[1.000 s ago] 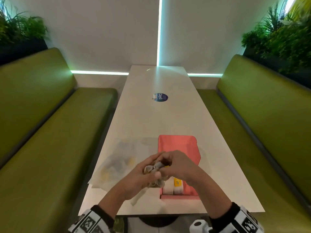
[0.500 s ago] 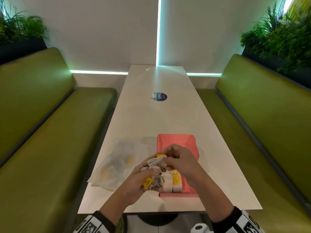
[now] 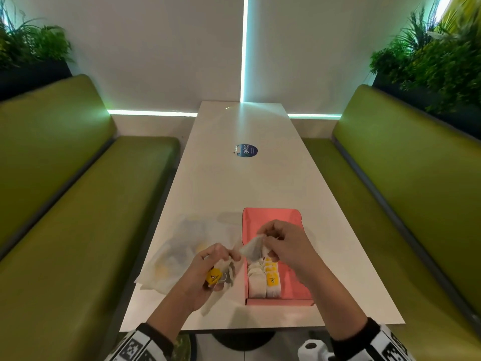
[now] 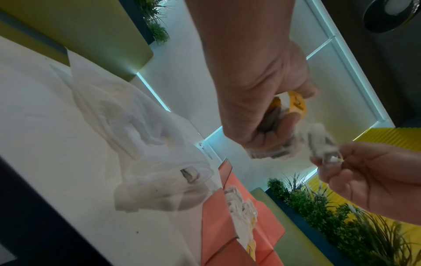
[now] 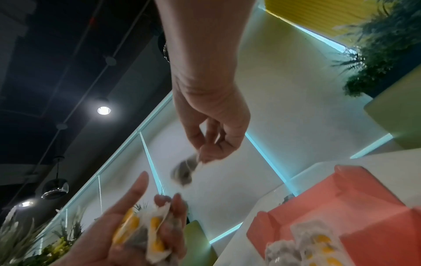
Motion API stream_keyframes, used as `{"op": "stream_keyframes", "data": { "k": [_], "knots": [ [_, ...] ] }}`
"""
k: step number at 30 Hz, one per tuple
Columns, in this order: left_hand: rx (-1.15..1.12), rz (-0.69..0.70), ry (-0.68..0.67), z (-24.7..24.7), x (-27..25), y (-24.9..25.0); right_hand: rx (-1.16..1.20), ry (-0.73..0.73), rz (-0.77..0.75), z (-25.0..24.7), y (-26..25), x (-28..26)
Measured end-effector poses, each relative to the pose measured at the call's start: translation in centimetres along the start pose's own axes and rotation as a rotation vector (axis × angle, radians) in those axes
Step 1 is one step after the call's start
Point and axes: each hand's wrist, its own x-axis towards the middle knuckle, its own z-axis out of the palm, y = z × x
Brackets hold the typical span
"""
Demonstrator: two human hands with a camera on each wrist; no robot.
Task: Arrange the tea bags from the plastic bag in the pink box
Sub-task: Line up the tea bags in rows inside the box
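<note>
Right grip [image 3: 282,247] pinches one tea bag [image 3: 251,250] by its top corner, fingers curled around it, and holds it above the near half of the pink box [image 3: 291,220]. My left grip [image 3: 208,274] is curled around a small bunch of tea bags [image 3: 221,276] with yellow tags, held over the desk [image 3: 234,183] just left of the box. I see the two hands close together but apart, the single bag hanging between them.

As I read it, the task is partly done. A row of tea bags [image 3: 264,278] already stands packed along the box's near left side, yellow tags showing, while the far part of the box and its right strip are bare pink. What I hold in my left hand is yet to go in, one at a time by the look of it. The plastic bag [image 3: 179,254] lies crumpled on the desk to the left, and I make out yellow patches through it, so I judge more bags remain inside; how many I cannot tell.

Next I would lower the pinched bag in behind the row.
</note>
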Motion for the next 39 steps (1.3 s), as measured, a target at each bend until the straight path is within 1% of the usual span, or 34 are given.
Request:
{"op": "stream_keyframes", "data": {
  "k": [2,3,4,6,7,8,10,11,12,14,17,19,21,23,25,28,29,30,31,32,34,35,36,37,38,39],
  "knots": [
    [-0.033,-0.038,-0.020,-0.1,0.3,0.0,-0.211,-0.171,-0.007,-0.6,-0.3,-0.1],
    [-0.049,-0.071,-0.004,0.1,0.2,0.3,-0.244,-0.205,-0.001,-0.8,-0.3,0.0],
    [-0.034,-0.094,0.030,0.3,0.2,0.4,-0.277,-0.160,-0.003,-1.0,-0.3,0.2],
    [0.105,-0.085,0.121,0.7,0.2,0.4,-0.487,0.095,-0.083,-1.2,-0.2,0.6],
    [0.192,-0.068,0.156,1.0,0.1,0.4,-0.565,0.143,-0.115,-1.4,-0.2,0.6],
    [0.260,-0.042,0.171,1.2,0.2,0.2,-0.598,0.087,-0.137,-1.5,-0.2,0.6],
    [0.313,0.007,0.188,1.5,0.2,0.0,-0.649,-0.163,-0.151,-1.2,-0.4,0.3],
    [0.323,0.030,0.185,1.6,0.2,0.0,-0.673,-0.227,-0.151,-1.0,-0.5,0.2],
    [0.337,0.051,0.165,1.8,0.3,0.1,-0.684,-0.228,-0.155,-1.0,-0.5,0.1],
    [0.415,0.060,0.097,2.1,0.3,0.2,-0.651,-0.185,-0.162,-0.9,-0.4,0.1],
    [0.549,0.049,0.050,3.2,-0.1,0.3,-0.550,-0.204,-0.153,-0.5,-0.2,0.0],
    [0.567,0.058,0.074,3.8,-0.1,0.2,-0.433,-0.135,-0.148,-0.3,0.0,0.0],
    [0.543,0.066,0.126,4.0,0.0,0.2,-0.284,-0.006,-0.127,-0.3,0.3,0.0],
    [0.520,0.076,0.166,4.1,0.0,0.4,-0.236,0.076,-0.103,-0.5,0.6,-0.2],
    [0.515,0.092,0.176,4.3,-0.1,0.5,-0.242,0.065,-0.085,-0.6,1.1,-0.5],
    [0.537,0.107,0.206,4.5,0.0,0.4,-0.283,-0.047,-0.047,-0.2,1.3,-1.1],
    [0.544,0.102,0.204,4.6,0.1,0.4,-0.287,-0.069,-0.057,0.0,1.4,-1.1],
    [0.548,0.099,0.193,4.6,0.0,0.4,-0.291,-0.062,-0.084,0.2,1.5,-1.0],
    [0.547,0.099,0.191,4.7,0.0,0.3,-0.298,-0.021,-0.120,0.3,1.5,-0.7],
    [0.540,0.100,0.210,4.6,0.0,0.3,-0.317,0.057,-0.158,0.3,1.6,-0.4],
    [0.500,0.097,0.290,4.3,0.1,0.3,-0.405,0.253,-0.219,0.0,1.5,0.0],
    [0.480,0.093,0.320,4.1,0.2,0.4,-0.443,0.291,-0.237,-0.4,1.4,0.1],
    [0.467,0.092,0.334,3.9,0.2,0.5,-0.472,0.247,-0.242,-0.7,1.3,0.1],
    [0.466,0.100,0.328,3.8,0.1,0.7,-0.481,0.144,-0.234,-0.9,1.3,0.1],
    [0.483,0.117,0.299,3.6,0.0,0.9,-0.475,0.033,-0.205,-1.0,1.1,-0.1],
    [0.514,0.130,0.251,3.6,-0.1,1.0,-0.467,-0.037,-0.178,-1.0,1.0,-0.2]
  ]
}}
